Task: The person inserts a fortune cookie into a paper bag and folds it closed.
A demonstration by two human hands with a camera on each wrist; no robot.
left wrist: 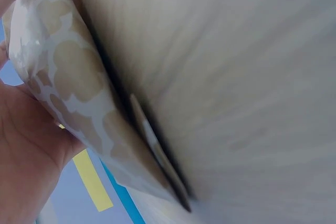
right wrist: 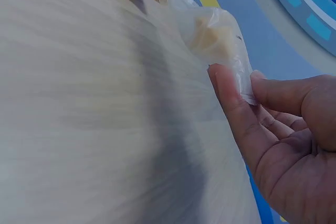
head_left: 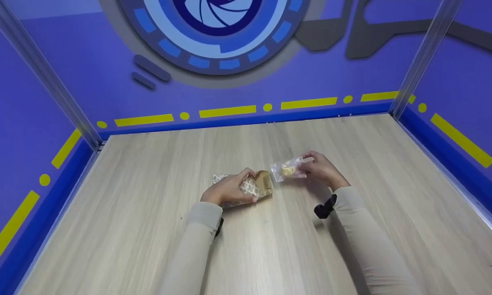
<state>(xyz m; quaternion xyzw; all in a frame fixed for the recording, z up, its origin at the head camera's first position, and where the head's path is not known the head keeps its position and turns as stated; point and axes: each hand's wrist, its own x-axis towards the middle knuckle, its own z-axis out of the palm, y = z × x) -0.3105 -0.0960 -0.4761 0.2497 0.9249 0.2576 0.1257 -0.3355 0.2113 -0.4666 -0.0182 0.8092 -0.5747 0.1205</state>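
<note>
Left of centre on the pale wood-grain table (head_left: pixel 139 229), a beige left sleeve (head_left: pixel 190 250) with a black band (head_left: pixel 219 226) leads up to the left hand (head_left: pixel 227 189). Its fingers are curled round a paper bag (head_left: pixel 250 187) patterned with tan blotches and white lines, spread only as wide as the bag, one finger over the top and the thumb along the near side. The bag lies tilted, its mouth facing right and parted enough to bare a plain brown inner face; whether anything sits deeper inside cannot be told. In the left wrist view its lower edge lies along the tabletop over a dark strip of shadow, and whether it touches is unclear.

Just right of the mouth, and apart from it, hangs a clear plastic packet (head_left: pixel 276 174) holding a small pale yellow piece (head_left: pixel 288 170). At the packet's right end is the right hand (head_left: pixel 321 170), thumb and fingertip drawn nearly together, pinching the film; the right wrist view shows its other fingers bent behind the grip. Farther right come a black wrist device (head_left: pixel 325 207) and the right beige sleeve (head_left: pixel 371 241).
</note>
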